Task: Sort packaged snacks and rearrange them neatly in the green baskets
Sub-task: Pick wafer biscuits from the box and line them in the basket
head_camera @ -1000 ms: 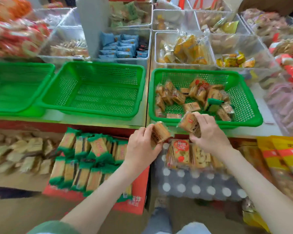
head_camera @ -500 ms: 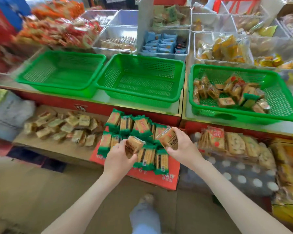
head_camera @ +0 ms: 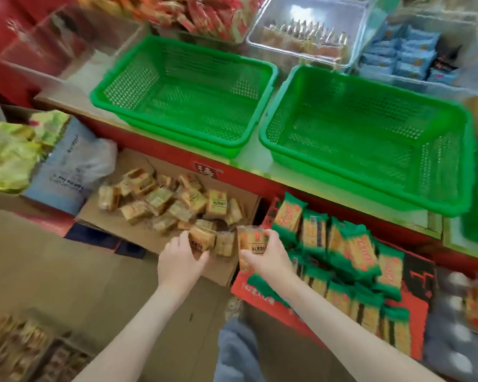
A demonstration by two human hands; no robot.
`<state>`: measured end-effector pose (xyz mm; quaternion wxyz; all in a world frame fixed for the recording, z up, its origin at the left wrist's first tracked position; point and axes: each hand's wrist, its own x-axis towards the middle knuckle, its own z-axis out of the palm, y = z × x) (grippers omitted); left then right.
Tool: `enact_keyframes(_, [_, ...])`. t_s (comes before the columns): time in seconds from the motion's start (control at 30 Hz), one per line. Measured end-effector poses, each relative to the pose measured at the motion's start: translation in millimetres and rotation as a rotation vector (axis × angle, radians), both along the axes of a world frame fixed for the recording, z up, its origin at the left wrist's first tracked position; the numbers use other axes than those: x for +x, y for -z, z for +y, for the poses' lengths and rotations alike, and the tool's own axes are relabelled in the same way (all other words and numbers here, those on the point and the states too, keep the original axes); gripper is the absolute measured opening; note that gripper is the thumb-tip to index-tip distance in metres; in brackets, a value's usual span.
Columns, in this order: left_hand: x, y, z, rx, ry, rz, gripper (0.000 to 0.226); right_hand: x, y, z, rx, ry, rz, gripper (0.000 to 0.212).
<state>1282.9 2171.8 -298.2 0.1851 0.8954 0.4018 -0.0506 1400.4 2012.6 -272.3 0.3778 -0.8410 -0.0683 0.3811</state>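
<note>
Packet one [head_camera: 202,240]: gripped by left hand [head_camera: 180,256], over cardboard box [head_camera: 105,220].
Packet two [head_camera: 253,241]: pinched by right hand [head_camera: 267,259], just beside box.
Placing: flat, label up, among like packets.

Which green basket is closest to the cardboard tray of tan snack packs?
The leftmost green basket, directly above the cardboard tray. The other empty basket sits further right, above the green-wrapped packs.

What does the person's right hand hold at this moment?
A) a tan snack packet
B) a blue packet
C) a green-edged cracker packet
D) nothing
A: the right hand has its fingers curled round a tan snack packet, at the near corner of the cardboard box.
</note>
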Motion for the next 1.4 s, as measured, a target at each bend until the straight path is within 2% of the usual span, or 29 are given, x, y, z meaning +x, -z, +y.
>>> enact_keyframes(0.17, [20, 42, 46, -0.097, 0.021, 0.126, 0.077, -4, 68, 75, -0.219, 0.109, 0.058, 0.069])
enact_keyframes(0.27, [32, 59, 53, -0.163, 0.027, 0.185, 0.076, -5, 96, 93, -0.267, 0.163, 0.035, 0.069])
enact_keyframes(0.43, [32, 73, 51, -0.348, -0.021, 0.028, 0.075, -13, 107, 104, -0.221, 0.085, 0.046, 0.074])
enact_keyframes(0.57, [20, 67, 45, -0.260, 0.063, -0.019, 0.067, -18, 99, 97, -0.196, -0.027, -0.003, 0.078])
enact_keyframes(0.7, [17, 46, 34, -0.171, 0.115, -0.059, 0.062, -22, 76, 83, -0.177, -0.215, -0.177, 0.076])
enact_keyframes(0.8, [22, 29, 15, -0.114, 0.201, -0.096, 0.059, -21, 54, 64, -0.142, -0.275, -0.322, 0.074])
enact_keyframes(1.07, [65, -28, -104, -0.041, 0.548, -0.328, 0.047, -1, -17, -63, -0.151, -0.129, -0.520, 0.052])
enact_keyframes(1.23, [87, -66, -234, -0.037, 0.796, -0.384, 0.046, 4, -53, -212, -0.222, 0.070, -0.531, 0.048])
enact_keyframes(1.4, [97, -90, -367, -0.078, 0.907, -0.417, 0.043, -13, -71, -367, -0.264, 0.296, -0.464, 0.042])
